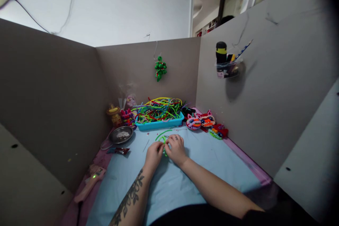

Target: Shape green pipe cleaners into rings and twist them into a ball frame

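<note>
My left hand and my right hand meet over the middle of the blue-covered table. Both have their fingers pinched on a bright green cord, which loops up between them and curves out beyond the fingertips. More green shows just below the fingers, but its shape is mostly hidden. A thin metal needle-like tool lies left of my left hand. Close behind my right hand, a small dark metal item is partly covered by the fingers.
Behind the hands stands a blue tray heaped with coloured cords. Braided animal-like pieces lie to its right. At left are a metal dish, a wrapper and a pink glue-gun-like tool. Grey partitions enclose the table.
</note>
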Demonstrator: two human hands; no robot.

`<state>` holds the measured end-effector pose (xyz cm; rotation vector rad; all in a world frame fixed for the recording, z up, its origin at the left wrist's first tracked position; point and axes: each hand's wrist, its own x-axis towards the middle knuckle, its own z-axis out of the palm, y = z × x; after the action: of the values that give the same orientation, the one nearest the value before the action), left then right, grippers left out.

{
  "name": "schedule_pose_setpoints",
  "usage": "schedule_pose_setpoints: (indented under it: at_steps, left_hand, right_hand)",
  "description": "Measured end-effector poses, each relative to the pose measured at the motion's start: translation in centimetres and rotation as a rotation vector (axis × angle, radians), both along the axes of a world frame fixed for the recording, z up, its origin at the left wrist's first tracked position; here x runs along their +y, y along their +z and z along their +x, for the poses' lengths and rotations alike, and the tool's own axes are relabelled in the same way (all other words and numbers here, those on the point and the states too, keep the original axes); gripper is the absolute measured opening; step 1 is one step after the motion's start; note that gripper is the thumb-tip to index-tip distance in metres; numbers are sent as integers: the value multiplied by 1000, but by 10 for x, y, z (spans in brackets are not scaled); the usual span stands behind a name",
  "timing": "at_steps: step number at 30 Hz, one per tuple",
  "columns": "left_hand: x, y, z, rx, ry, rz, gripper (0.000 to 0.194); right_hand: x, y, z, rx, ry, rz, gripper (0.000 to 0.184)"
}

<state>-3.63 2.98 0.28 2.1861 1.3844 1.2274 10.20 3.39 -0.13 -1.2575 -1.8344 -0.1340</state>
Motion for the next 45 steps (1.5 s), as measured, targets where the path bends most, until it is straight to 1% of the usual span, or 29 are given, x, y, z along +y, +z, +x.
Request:
schedule_pose_setpoints:
  at_steps: [5, 12, 21, 23, 27, 29, 32, 36, 42, 45]
  left_hand:
    - [0, -2, 0, 50, -19, 32, 16]
    - [-3, -1, 3, 86, 11, 29, 15]
    - [-6, 3, 5, 121, 34, 31, 16]
    - [-6, 3, 5, 112, 43, 27, 17]
    - [-7, 1, 5, 96, 88, 15, 15]
    - [-7, 0, 4, 102, 98, 26, 16]
    - [-6, -1, 3, 142, 74, 79, 21]
    - [-5, 1, 1, 202, 84, 105, 16]
    - [-7, 0, 1, 151, 142, 115, 17]
    - [-7, 0, 1, 141, 175, 119, 14]
  right_hand:
    - [0, 0, 0, -18, 7, 4, 4]
    - [0, -2, -4, -14, -67, -9, 5]
    - [-2, -1, -7, -17, -112, -35, 5]
    - [-1, -1, -6, -6, -86, -38, 6]
    - [3, -3, -2, 35, 60, -31, 8]
    - [4, -3, 0, 39, 95, -36, 10]
    - [2, -3, 0, 19, 101, -58, 10]
    - [-1, -3, -1, -15, 101, -70, 7]
    - [0, -5, -4, -30, 93, -57, 8]
    - [0, -5, -5, -29, 91, -46, 9]
